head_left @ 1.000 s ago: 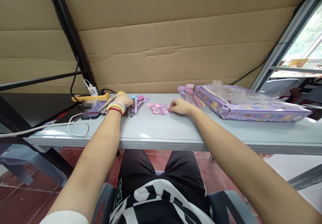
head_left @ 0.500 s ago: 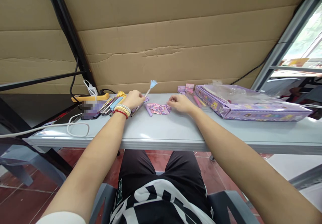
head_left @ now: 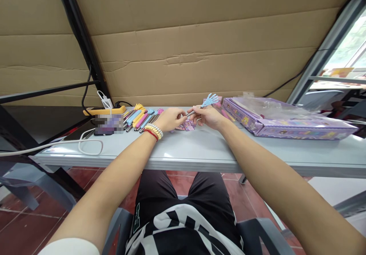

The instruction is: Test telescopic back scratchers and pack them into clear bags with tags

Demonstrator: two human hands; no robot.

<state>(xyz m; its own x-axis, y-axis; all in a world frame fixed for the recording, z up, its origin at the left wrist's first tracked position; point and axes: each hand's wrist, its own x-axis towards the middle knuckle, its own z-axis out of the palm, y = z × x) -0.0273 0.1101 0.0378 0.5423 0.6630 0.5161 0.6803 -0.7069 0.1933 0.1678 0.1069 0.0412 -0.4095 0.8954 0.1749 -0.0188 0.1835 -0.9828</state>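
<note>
A back scratcher with a light blue hand-shaped head (head_left: 210, 100) and a thin metal rod slants up to the right above the desk. My right hand (head_left: 209, 117) is closed around the rod just below the head. With thumb and fingers together, my left hand (head_left: 170, 120) pinches the rod's lower end. Under the hands lie small pink and purple printed cards (head_left: 188, 126), partly covered. Left of my left hand, several more back scratchers (head_left: 139, 120) with blue, yellow and pink grips lie side by side.
A purple printed box (head_left: 297, 127) with clear plastic (head_left: 271, 106) on top stands at the right. At the left are a yellow power strip (head_left: 114, 110), a blurred-out phone-like object (head_left: 108, 124) and a white cable (head_left: 65, 143). Cardboard (head_left: 200, 49) backs the desk (head_left: 194, 152).
My left hand has moved right, away from the row of back scratchers, bringing the blue-headed one across. My right hand now grips its rod near the head.
</note>
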